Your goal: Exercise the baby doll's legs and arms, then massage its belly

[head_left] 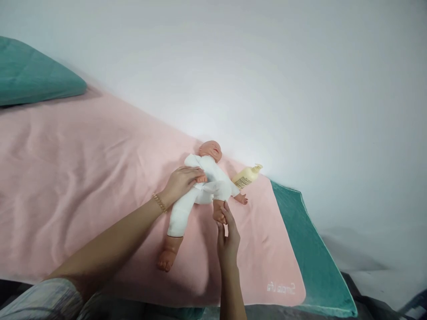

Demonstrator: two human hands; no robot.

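Note:
A baby doll (213,168) with a white cloth body lies on its back on a pink blanket, its head toward the wall. Across its torso, my left hand (183,181) is laid over one of the doll's arms, and the doll's small hand shows beneath my fingers; my left thumb is hidden. My right hand (229,235) grips the doll's foot between thumb and fingers, with that leg bent up. The other leg is stretched out toward me. Beside the doll's free arm, a pale yellow pump bottle (247,177) lies tilted on its side.
The wrinkled pink blanket (83,169) covers a green mattress (310,249), which shows at the right corner. A green pillow (36,75) lies at the far left. A white wall (267,80) runs along the back.

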